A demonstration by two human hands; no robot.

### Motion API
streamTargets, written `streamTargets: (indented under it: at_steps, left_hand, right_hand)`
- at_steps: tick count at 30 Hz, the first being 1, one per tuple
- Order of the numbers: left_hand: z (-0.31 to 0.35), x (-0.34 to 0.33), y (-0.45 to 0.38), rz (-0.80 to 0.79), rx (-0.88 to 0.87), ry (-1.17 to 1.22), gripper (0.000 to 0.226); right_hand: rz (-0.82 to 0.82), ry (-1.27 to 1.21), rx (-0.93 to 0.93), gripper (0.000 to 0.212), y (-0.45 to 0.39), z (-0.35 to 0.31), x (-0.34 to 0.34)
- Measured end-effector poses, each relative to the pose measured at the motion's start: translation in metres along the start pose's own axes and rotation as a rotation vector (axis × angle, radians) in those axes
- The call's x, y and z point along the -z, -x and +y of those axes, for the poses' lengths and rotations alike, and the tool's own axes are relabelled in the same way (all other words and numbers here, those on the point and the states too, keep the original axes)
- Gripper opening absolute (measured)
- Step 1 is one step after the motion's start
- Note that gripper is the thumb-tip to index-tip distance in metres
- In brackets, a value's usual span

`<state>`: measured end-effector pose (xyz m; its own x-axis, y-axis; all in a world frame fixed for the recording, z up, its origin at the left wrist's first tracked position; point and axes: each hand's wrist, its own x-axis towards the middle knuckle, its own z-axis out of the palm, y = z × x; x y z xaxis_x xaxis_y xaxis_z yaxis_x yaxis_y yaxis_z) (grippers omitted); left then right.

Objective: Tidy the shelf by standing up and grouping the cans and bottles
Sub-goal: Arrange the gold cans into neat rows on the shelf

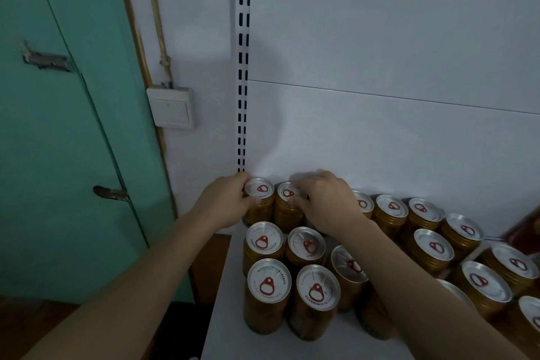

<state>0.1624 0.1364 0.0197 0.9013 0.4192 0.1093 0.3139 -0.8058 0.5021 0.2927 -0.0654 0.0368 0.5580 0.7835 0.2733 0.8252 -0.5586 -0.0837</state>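
Upright cans crowd the shelf from its back panel toward the front with almost no gaps between them, leaving bare room only along the left edge and front-left corner, and open air above the lids.

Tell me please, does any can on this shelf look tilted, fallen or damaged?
One stands out: the can in the middle row, just beside the right forearm, has its lid tipped rightward while its neighbours sit level. No can lies fallen, and no spill or dent shows. The left hand and right hand grip the two back-corner cans.
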Motion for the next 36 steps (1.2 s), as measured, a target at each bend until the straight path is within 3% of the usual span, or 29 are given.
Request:
streamTargets:
  at_steps: [9,12,14,16,18,21,25,32,36]
  left_hand:
    - [-0.001,-0.009,0.001,0.021,-0.013,-0.005,0.045]
    - [0.001,-0.002,0.006,-0.031,-0.015,0.024,0.057]
    - [0.008,0.007,0.014,0.039,-0.002,-0.055,0.065]
    - [0.022,0.018,0.031,0.105,0.004,-0.112,0.053]
    - [0.037,0.022,0.048,-0.008,-0.002,-0.125,0.045]
    - [0.049,0.017,0.070,-0.193,-0.020,-0.184,0.050]
    - [0.050,0.010,0.073,-0.164,0.001,-0.206,0.043]
    - [0.038,0.008,0.073,-0.168,-0.034,-0.165,0.047]
    - [0.032,0.007,0.067,-0.079,0.012,-0.114,0.046]
  right_hand:
    - [-0.006,-0.041,-0.045,0.041,0.007,-0.001,0.000]
    - [-0.002,-0.057,-0.038,0.044,0.015,0.003,0.003]
    - [0.017,-0.077,-0.041,0.043,0.027,0.002,0.014]
    - [0.008,-0.102,-0.042,0.038,0.043,-0.001,0.026]
    - [-0.061,-0.149,-0.025,0.040,0.060,-0.009,0.040]
    - [-0.196,-0.117,0.001,0.044,0.076,-0.017,0.051]
    - [-0.324,-0.099,-0.048,0.043,0.077,-0.017,0.054]
    - [-0.261,-0.086,-0.017,0.039,0.069,-0.023,0.041]
    - [-0.205,-0.097,-0.043,0.040,0.065,-0.028,0.028]
